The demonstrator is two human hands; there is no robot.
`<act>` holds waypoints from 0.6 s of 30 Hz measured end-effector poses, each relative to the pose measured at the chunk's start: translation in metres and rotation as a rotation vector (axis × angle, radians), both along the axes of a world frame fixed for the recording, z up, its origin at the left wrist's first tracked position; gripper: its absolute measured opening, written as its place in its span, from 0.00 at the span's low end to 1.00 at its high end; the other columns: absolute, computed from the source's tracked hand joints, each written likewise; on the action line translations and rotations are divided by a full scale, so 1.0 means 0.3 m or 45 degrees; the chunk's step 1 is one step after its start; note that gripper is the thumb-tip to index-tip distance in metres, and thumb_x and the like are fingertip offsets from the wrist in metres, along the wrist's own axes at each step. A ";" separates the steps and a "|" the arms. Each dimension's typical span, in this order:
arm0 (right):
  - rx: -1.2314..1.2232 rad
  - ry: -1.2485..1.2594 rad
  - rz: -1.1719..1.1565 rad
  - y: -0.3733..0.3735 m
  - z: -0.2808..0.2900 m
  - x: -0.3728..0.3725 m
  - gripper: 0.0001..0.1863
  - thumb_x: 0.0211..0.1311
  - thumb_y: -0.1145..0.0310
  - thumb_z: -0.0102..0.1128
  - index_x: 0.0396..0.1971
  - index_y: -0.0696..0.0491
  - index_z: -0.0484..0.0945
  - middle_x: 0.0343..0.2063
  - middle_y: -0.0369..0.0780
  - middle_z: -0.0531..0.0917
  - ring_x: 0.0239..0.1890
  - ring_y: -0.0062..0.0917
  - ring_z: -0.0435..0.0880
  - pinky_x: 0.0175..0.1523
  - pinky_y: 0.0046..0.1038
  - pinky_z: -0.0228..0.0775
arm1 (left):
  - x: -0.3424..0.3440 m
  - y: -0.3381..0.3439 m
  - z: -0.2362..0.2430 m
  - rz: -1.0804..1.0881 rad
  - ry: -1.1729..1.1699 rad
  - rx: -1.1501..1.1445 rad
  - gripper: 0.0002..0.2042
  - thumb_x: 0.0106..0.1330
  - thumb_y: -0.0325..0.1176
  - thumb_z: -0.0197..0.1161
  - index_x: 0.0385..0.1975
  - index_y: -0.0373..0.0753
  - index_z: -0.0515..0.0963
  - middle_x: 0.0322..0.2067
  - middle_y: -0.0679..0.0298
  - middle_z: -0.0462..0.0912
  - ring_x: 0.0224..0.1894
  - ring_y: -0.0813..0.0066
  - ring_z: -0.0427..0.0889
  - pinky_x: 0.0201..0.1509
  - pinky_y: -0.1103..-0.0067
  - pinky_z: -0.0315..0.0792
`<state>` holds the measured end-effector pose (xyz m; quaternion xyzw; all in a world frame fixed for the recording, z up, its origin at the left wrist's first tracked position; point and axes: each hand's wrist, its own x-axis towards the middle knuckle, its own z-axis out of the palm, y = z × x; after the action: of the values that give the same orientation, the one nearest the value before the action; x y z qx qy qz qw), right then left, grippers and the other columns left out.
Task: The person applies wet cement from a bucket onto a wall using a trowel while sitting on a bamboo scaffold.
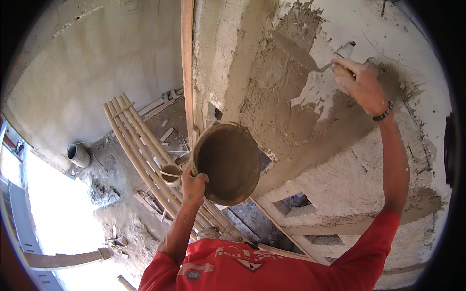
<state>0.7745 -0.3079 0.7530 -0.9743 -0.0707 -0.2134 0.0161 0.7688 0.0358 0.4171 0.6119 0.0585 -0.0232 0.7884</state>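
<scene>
My left hand (195,186) is closed on the rim of a round, mortar-smeared bucket (227,165), holding it tilted near the wall. Only a dark, grey-coated inside shows in the bucket. Higher up on the right, my right hand (359,85) is wrapped round the handle of a pointed trowel (296,51). The trowel's blade lies close against the wall (272,104), over brown wet-looking mortar; whether it touches cannot be told. Pale, rough old plaster borders the mortar. A dark beaded bracelet circles my right wrist.
A bamboo pole platform (141,140) runs below, with a small bucket (171,173) on it. Another bucket (78,155) stands by the far-left wall. Rectangular holes (293,203) open in the wall at lower right. A wooden upright (188,63) edges the wall. Rubble (119,240) litters the ground.
</scene>
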 end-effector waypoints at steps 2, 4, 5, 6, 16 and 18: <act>-0.028 0.348 0.076 0.034 -0.167 -0.035 0.24 0.54 0.64 0.63 0.52 0.56 0.78 0.47 0.48 0.83 0.47 0.37 0.82 0.56 0.32 0.71 | 0.014 -0.022 -0.010 0.000 -0.053 0.088 0.26 0.47 0.20 0.54 0.52 0.29 0.76 0.34 0.63 0.81 0.32 0.76 0.77 0.35 0.80 0.72; -0.115 0.514 0.128 0.082 -0.359 -0.085 0.23 0.53 0.64 0.63 0.50 0.54 0.79 0.43 0.47 0.83 0.48 0.37 0.81 0.55 0.35 0.72 | 0.031 -0.046 -0.031 -0.048 -0.101 0.152 0.26 0.47 0.21 0.55 0.52 0.29 0.76 0.33 0.62 0.81 0.32 0.75 0.77 0.37 0.79 0.72; -0.234 0.516 0.136 0.092 -0.459 -0.114 0.21 0.54 0.64 0.62 0.49 0.53 0.80 0.40 0.47 0.83 0.47 0.36 0.81 0.54 0.36 0.73 | 0.037 -0.066 -0.023 -0.095 -0.100 0.148 0.26 0.47 0.22 0.55 0.53 0.29 0.76 0.33 0.62 0.81 0.31 0.75 0.77 0.37 0.78 0.72; -0.407 0.411 0.202 0.109 -0.553 -0.130 0.19 0.55 0.65 0.60 0.49 0.52 0.80 0.38 0.46 0.83 0.44 0.36 0.82 0.51 0.38 0.74 | 0.041 -0.071 -0.011 -0.126 -0.111 0.152 0.26 0.48 0.22 0.55 0.53 0.29 0.76 0.32 0.61 0.82 0.31 0.74 0.77 0.38 0.78 0.73; -0.283 0.707 0.137 0.132 -0.970 -0.155 0.18 0.59 0.64 0.59 0.49 0.51 0.80 0.30 0.47 0.85 0.36 0.41 0.84 0.42 0.40 0.77 | 0.050 -0.164 0.079 -0.234 -0.189 0.377 0.24 0.50 0.23 0.56 0.52 0.31 0.77 0.30 0.61 0.81 0.30 0.76 0.77 0.38 0.77 0.72; -0.046 0.691 0.177 0.109 -1.061 -0.167 0.19 0.57 0.63 0.61 0.49 0.50 0.80 0.31 0.48 0.85 0.36 0.44 0.84 0.44 0.41 0.76 | 0.044 -0.191 0.097 -0.213 -0.233 0.482 0.25 0.49 0.22 0.56 0.51 0.30 0.77 0.31 0.66 0.80 0.30 0.80 0.74 0.36 0.80 0.70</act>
<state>0.7242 -0.2752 0.4346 -0.9888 -0.1342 0.0581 0.0316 0.7821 -0.0213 0.4462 0.7513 -0.0607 -0.0215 0.6568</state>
